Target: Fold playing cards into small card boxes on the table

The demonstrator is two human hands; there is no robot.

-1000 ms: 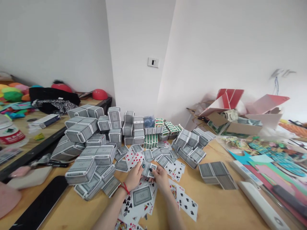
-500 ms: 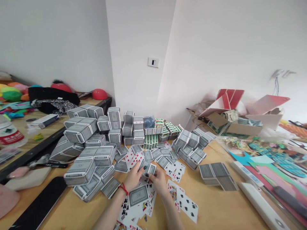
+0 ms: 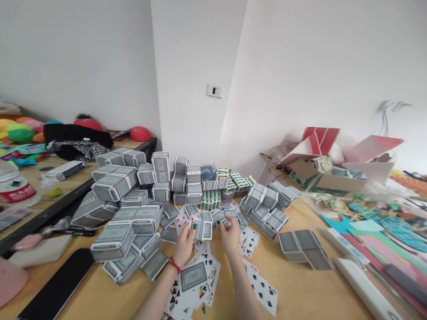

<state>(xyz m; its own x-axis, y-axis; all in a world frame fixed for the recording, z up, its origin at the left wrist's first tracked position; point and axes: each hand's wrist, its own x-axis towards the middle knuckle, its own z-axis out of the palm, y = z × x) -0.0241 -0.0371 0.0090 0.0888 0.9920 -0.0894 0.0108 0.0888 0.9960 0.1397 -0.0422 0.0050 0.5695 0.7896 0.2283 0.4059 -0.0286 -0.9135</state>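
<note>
My left hand point(image 3: 187, 240), with a red string on its wrist, is closed on some grey-backed cards point(image 3: 202, 230) held face down. To its right, my right hand point(image 3: 228, 229) has its fingers bent over the loose cards; whether it pinches a card is too small to tell. Below my hands, face-up cards and one face-down card point(image 3: 193, 276) lie on the table between my forearms. More face-up cards point(image 3: 263, 289) are right of my right forearm. Stacks of grey-backed cards point(image 3: 113, 238) stand at the left, with others point(image 3: 263, 204) at the right.
Green-and-white card packs point(image 3: 210, 200) stand behind the loose cards. A black flat object point(image 3: 56, 284) lies at the left front. At the right are a white power strip point(image 3: 363, 289), coloured sheets point(image 3: 376, 253) and open cardboard boxes point(image 3: 340, 180). A plastic bottle point(image 3: 15, 186) stands far left.
My hands have come apart. My right hand has moved forward and to the right, away from the held cards, while my left hand still holds them. The view has shifted slightly.
</note>
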